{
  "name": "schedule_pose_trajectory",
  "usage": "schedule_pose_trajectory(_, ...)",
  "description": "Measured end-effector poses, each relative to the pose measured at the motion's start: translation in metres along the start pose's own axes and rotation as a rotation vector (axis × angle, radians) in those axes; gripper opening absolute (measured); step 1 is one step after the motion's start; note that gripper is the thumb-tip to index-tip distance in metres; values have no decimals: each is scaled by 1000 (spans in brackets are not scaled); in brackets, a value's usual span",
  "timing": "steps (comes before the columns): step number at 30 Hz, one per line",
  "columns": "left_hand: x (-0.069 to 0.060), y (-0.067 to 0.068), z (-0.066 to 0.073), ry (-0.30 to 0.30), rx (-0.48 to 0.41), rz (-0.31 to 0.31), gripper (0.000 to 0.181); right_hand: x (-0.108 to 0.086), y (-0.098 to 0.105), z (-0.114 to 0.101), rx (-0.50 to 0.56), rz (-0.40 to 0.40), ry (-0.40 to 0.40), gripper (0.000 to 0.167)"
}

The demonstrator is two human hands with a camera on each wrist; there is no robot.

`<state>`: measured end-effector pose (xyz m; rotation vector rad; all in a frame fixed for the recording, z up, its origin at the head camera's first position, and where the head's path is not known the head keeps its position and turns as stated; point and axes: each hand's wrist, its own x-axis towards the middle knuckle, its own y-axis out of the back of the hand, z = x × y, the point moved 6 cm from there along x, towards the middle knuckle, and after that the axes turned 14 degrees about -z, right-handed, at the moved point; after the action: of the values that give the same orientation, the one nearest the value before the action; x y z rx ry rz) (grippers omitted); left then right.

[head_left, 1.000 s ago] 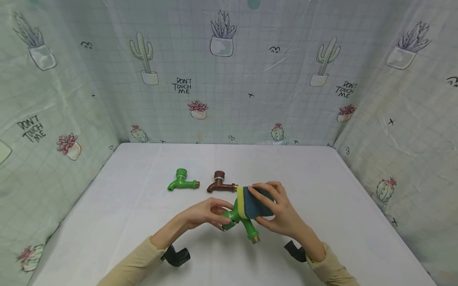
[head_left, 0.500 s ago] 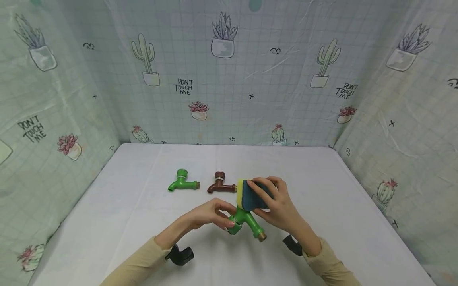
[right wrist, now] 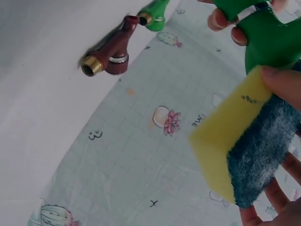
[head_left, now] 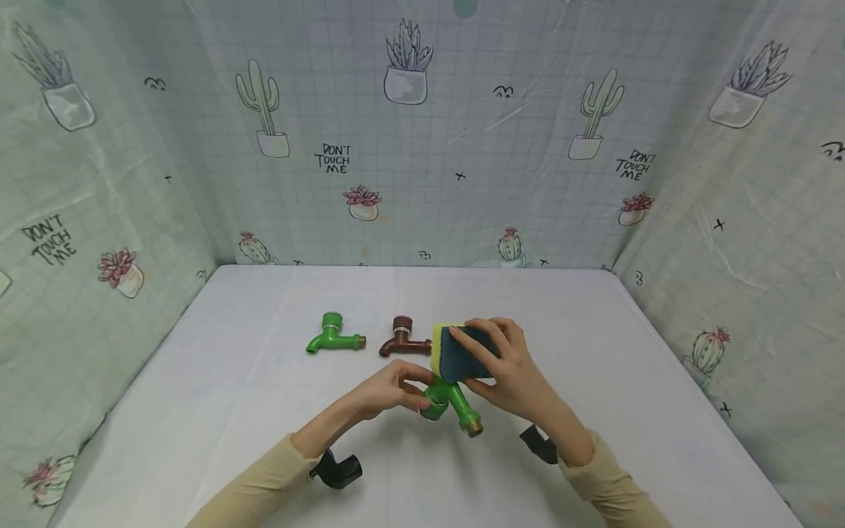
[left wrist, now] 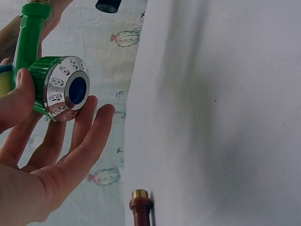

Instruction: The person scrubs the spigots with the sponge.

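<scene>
A green tap (head_left: 458,402) with a brass threaded end is held above the table by my left hand (head_left: 394,389). The thumb and fingers pinch it around its round knob (left wrist: 59,89), which has a silver face and a blue centre. My right hand (head_left: 511,370) grips a yellow sponge with a dark blue scouring side (head_left: 465,353). In the right wrist view the sponge's yellow side (right wrist: 230,132) lies against the green tap's body (right wrist: 263,37). The sponge hides the tap's spout in the head view.
Behind the hands, a second green tap (head_left: 334,334) and a brown tap (head_left: 403,339) lie on the white table (head_left: 264,381). One black piece (head_left: 338,469) is by the left forearm, another black piece (head_left: 538,444) by the right. Patterned cloth (head_left: 422,147) surrounds the table.
The sponge and right hand have moved upward, away from the knob and along the tap. The left hand keeps its pinch, and the tap has turned slightly.
</scene>
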<state>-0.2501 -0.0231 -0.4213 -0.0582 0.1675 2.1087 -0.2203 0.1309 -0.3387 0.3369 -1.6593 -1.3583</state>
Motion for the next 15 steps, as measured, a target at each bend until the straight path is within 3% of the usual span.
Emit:
schedule_pose_trajectory(4, 0, 0, 1, -9, -14, 21, 37, 0, 3, 2, 43, -75, -16, 84)
schedule_pose_trajectory(11, -1, 0, 4, -16, -27, 52, 40, -6, 10, 4, 125, -127, -29, 84)
schedule_pose_trajectory(15, -6, 9, 3, -19, -17, 113, 40, -12, 12, 4, 108, -160, -13, 85)
